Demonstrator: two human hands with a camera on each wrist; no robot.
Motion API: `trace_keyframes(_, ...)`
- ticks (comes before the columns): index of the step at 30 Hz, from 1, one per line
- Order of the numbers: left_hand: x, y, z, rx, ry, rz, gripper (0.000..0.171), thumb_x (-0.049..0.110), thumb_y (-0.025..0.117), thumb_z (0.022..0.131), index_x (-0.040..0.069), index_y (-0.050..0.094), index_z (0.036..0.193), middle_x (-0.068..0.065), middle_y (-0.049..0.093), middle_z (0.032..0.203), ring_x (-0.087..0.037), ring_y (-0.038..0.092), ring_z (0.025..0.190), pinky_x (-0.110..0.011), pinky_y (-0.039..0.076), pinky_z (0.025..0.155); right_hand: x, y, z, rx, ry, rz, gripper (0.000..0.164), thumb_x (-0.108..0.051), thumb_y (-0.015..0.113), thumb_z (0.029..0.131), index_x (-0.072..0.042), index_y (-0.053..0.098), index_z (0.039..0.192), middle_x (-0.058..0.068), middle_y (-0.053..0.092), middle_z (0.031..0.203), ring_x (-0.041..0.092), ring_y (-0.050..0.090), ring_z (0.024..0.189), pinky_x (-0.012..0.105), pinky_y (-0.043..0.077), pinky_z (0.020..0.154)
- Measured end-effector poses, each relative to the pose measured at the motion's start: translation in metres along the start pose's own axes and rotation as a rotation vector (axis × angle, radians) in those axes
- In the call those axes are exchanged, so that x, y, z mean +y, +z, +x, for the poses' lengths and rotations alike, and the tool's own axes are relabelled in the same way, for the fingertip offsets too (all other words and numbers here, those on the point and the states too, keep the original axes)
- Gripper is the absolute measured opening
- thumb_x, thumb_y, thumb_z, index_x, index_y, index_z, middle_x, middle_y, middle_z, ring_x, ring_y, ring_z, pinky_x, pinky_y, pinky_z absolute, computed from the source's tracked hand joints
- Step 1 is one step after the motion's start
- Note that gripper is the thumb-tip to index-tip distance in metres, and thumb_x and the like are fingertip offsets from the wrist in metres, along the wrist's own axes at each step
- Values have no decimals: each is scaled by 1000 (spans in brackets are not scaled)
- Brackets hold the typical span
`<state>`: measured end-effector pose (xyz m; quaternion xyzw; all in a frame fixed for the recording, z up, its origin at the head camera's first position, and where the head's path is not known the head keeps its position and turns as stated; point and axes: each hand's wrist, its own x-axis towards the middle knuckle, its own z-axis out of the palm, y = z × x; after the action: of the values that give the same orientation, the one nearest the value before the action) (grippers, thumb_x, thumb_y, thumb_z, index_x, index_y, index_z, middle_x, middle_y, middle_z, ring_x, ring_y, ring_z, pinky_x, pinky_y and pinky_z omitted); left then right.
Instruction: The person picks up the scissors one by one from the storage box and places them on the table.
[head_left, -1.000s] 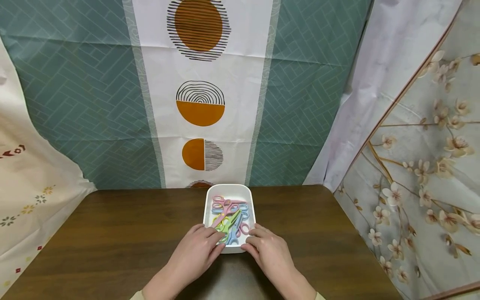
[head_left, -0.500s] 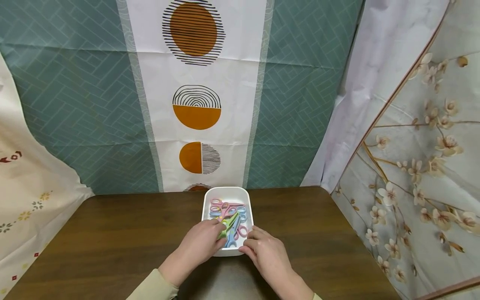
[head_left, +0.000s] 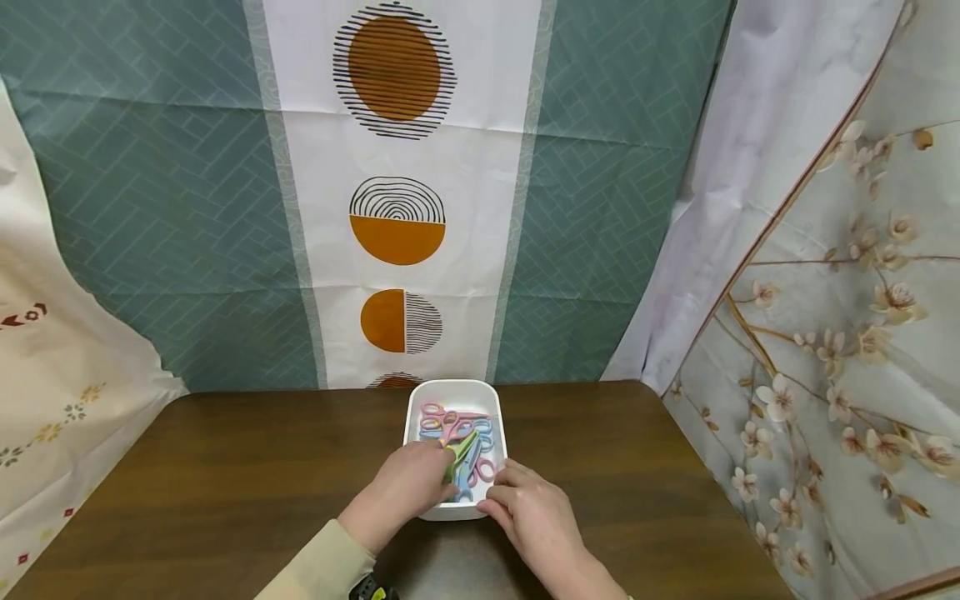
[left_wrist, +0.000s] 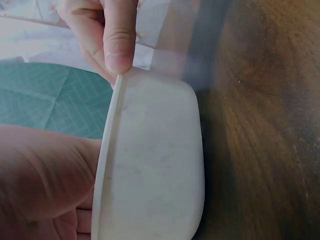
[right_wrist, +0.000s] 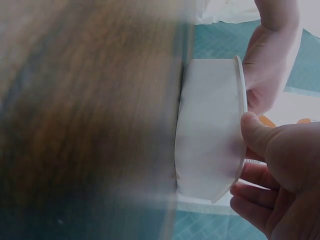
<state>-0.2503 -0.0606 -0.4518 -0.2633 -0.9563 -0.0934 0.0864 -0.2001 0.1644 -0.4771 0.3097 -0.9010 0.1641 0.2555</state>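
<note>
Left hand (head_left: pixel 408 482): over near-left corner of white tray (head_left: pixel 452 513), at green scissors (head_left: pixel 461 454); fingers hidden, can't tell grip.
Right hand (head_left: pixel 531 507): pinches near-right corner, likely steadying it.

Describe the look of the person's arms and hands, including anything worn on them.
The left hand and right hand are both gloveless, with no ring on the fingers in sight. The left arm wears a plain, pale-beige fabric sleeve. Beside it sits a small black object with yellow markings, too cut off to identify. Clothing on the right arm is almost wholly out of frame.
</note>
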Motion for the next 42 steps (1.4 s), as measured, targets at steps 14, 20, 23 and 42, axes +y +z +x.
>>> trace_keyframes(14,3,7,7,-66,-46,65,39,35,100,81,10,72,91,-4,66,80,-25,64,75,-46,56,69,0,3,-2,0,-14,-16,11,-30,87,95,-22,85,88,-2,78,107,26,73,123,41,63,95)
trace_keyframes(20,3,8,10,-91,-57,86,41,35,101,80,10,76,101,-5,70,84,-24,63,76,-44,57,70,0,2,0,11,-8,-21,12,-30,89,93,-21,85,86,-1,78,107,27,74,122,42,62,96)
trace_keyframes(23,4,7,11,-91,-53,104,40,35,100,81,10,76,101,-5,70,85,-25,65,77,-45,57,70,1,1,1,5,0,-16,11,-29,89,93,-21,85,86,-1,78,107,27,74,122,42,63,95)
trace_keyframes(42,7,5,11,-86,-70,104,40,27,100,82,4,73,102,-12,70,89,-31,69,82,-49,61,78,0,1,-1,-10,8,-18,13,-31,88,95,-21,85,87,-2,78,108,26,73,124,42,63,96)
